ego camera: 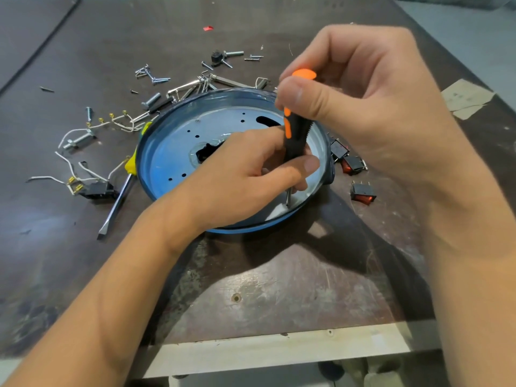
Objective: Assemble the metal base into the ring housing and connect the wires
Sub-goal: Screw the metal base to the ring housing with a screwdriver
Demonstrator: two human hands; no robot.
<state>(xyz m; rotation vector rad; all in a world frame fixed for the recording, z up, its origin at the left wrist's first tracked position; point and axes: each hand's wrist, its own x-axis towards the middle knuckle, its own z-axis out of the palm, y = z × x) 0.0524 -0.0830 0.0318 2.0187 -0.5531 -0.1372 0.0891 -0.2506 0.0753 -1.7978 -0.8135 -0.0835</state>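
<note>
Step in hand: driving a screw near the right-hand front edge of the metal base (192, 135), which sits inside the blue ring housing (143, 155) in the middle of the worktop (279, 289).

Right hand (363, 113) is clenched round the top of the orange-and-black screwdriver (296, 135). Left hand (245, 171) is curled round its lower end, steadying the shaft. The tip is down just inside the rim (the screw head is hidden by my thumb and blur; probably seated, cannot confirm).

To do it well:
- Keep the shaft upright.
- Press down and turn from the right hand.
- Let the left hand only guide.
- The housing wall stands close beside the tip, so a tilt or slip would likely skid into it.

Room:
- Right: rocker switches (363, 194) crowd the housing.
- Left: a flat screwdriver (120, 202) lies against the housing, with wires (83, 129) beyond it.
- Far side: loose screws (156, 77).
- Near side: the open ground is bare worktop up to its front edge, so my elbows should work from there.
</note>
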